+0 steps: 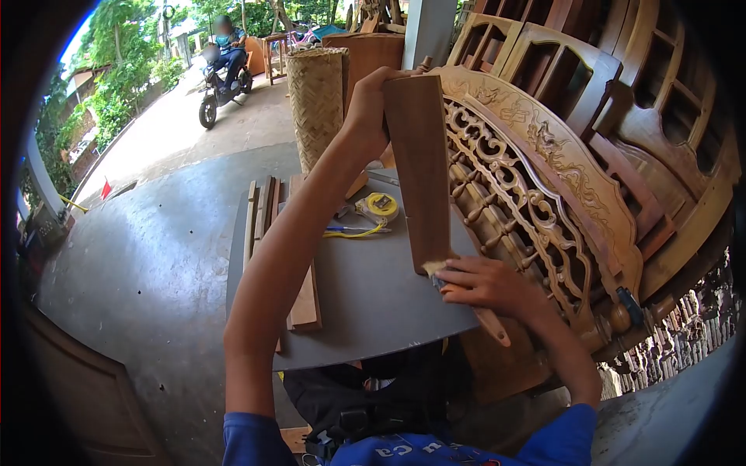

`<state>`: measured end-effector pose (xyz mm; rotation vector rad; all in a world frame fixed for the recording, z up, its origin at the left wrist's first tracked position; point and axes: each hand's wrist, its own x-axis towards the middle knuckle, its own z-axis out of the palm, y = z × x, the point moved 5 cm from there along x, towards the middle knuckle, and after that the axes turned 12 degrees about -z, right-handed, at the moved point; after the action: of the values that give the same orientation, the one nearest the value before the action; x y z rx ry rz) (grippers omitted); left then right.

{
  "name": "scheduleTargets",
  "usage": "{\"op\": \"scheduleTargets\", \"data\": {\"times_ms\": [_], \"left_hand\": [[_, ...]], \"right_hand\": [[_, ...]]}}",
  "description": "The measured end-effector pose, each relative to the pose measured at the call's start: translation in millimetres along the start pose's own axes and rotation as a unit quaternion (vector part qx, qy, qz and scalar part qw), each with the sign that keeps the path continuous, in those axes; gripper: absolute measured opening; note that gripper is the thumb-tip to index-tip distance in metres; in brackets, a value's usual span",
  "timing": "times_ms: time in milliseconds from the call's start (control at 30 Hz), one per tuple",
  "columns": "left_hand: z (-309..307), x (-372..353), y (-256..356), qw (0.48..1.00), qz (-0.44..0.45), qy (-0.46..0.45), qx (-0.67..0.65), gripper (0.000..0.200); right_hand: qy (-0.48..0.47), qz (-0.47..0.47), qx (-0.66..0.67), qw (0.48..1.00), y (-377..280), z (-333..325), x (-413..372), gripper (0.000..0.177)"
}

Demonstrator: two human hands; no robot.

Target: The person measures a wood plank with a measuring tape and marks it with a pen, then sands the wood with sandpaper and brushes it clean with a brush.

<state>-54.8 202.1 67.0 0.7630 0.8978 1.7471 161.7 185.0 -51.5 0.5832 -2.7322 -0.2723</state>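
Observation:
A long brown wooden board (418, 171) stands upright on the grey table (365, 311). At its top end my left hand (369, 105) is closed round the edge, the fingers partly hidden behind the wood. My right hand (478, 281) is closed on a brush (491, 325) with a wooden handle. The pale bristles touch the lower end of the board. Behind the board on the table lie a yellow tape measure (381, 205) and a blue pen (350, 229).
Wooden strips (305, 299) lie at the table's left side. Carved wooden panels (544, 147) lean close on the right. A woven roll (317, 105) stands beyond the table. Farther off, a person (228, 48) sits on a motorbike (221, 92).

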Motion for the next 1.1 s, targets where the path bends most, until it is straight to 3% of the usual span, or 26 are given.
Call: {"op": "scheduleTargets", "data": {"times_ms": [33, 167, 267, 300, 467, 500, 567, 633, 767, 867, 1000, 1100], "left_hand": [[0.9, 0.8, -1.5, 1.000, -0.013, 0.005, 0.002, 0.032], [16.2, 0.3, -9.2, 0.999, -0.003, 0.024, 0.031, 0.036], [27.7, 5.1, -15.8, 0.998, -0.022, -0.053, 0.007, 0.043], [33.7, 1.5, -16.7, 0.997, -0.021, -0.072, 0.023, 0.048], [52.5, -5.5, -22.3, 0.987, -0.024, -0.146, 0.056, 0.066], [50.0, -1.7, -24.1, 0.986, -0.038, -0.158, 0.044, 0.069], [41.3, 7.0, -24.1, 0.989, -0.039, -0.143, 0.009, 0.070], [33.4, 11.2, -23.6, 0.993, -0.014, -0.120, -0.007, 0.071], [35.1, 3.8, -23.1, 0.995, 0.032, -0.090, 0.013, 0.070], [43.8, -0.2, -24.6, 0.988, 0.083, -0.125, 0.028, 0.069], [53.7, 3.1, -31.9, 0.982, 0.052, -0.181, 0.031, 0.067], [56.5, -2.5, -30.6, 0.986, 0.045, -0.154, 0.041, 0.054]], "right_hand": [[-0.021, 0.000, 0.046, 0.999, -1.6, 2.7, -2.0, 0.014], [0.106, 0.071, 0.216, 0.968, 21.2, -72.0, 24.5, 0.022], [0.307, 0.003, 0.022, 0.951, 29.1, -142.2, 38.6, 0.021], [0.327, 0.024, 0.029, 0.944, 35.1, -156.0, 37.6, 0.023], [0.286, 0.045, -0.011, 0.957, 18.0, -128.2, 22.7, 0.020], [0.271, 0.003, -0.067, 0.960, 9.7, -116.2, 22.9, 0.019], [0.173, 0.020, -0.012, 0.985, -3.8, -81.9, 16.3, 0.012], [0.079, -0.021, -0.021, 0.996, -22.4, -50.9, 17.4, 0.007], [-0.042, -0.056, 0.056, 0.996, -32.8, -4.2, 11.2, 0.011], [0.008, -0.009, 0.039, 0.999, -16.0, -54.4, 30.7, 0.013], [0.215, 0.066, -0.062, 0.972, 0.6, -142.1, 54.8, 0.013], [0.310, 0.099, -0.061, 0.944, 7.3, -161.8, 60.7, 0.011]]}}
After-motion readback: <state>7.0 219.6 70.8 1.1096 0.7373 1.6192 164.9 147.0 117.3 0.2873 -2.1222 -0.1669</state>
